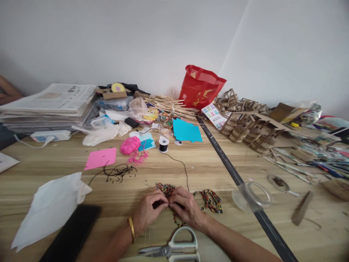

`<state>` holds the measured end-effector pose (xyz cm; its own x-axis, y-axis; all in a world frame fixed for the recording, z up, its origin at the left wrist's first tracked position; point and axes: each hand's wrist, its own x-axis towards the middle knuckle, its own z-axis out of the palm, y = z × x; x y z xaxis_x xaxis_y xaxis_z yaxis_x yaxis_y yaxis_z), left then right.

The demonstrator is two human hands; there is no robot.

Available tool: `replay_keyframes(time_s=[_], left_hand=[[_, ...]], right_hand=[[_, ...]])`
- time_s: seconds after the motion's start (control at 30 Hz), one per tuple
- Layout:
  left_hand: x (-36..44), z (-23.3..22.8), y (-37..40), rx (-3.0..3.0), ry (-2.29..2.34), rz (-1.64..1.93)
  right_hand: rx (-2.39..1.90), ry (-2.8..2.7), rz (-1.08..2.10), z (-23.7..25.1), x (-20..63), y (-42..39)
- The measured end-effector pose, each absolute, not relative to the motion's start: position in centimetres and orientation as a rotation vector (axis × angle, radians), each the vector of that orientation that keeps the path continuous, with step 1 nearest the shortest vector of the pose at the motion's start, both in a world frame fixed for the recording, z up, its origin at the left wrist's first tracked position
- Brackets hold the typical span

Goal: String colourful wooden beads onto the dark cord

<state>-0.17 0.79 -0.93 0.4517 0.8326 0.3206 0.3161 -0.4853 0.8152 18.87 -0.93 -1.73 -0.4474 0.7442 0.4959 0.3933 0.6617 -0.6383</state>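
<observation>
Pinching together at lower centre, the left hand (147,213) and right hand (187,207) grip the beadwork (208,200), fingers closed. Beading looks under way; the next bead needs steady fingertips on the black thread (185,171).

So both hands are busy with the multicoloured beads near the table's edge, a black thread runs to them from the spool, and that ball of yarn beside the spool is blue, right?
Not quite: the ball of yarn beside the spool is pink, not blue, as the head view shows. The rest holds: left hand and right hand work the beads, with black thread running from the spool.

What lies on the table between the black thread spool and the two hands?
Head view: only black thread from the black thread spool towards the multicoloured beads at both hands, over bare wood.
</observation>
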Motion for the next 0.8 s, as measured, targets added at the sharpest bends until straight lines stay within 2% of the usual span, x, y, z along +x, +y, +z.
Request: replay_keyframes(time_s=[0.4,0.8], left_hand=[[-0.63,-0.59,0.14,2.469,0.978,0.733],[-0.22,-1.12,-0.06,2.553,0.977,0.753]], right_hand=[[-0.892,-2.053,0.528,-1.75,18.77,-0.84],[-0.921,-2.081,0.535,-1.54,18.74,-0.85]])
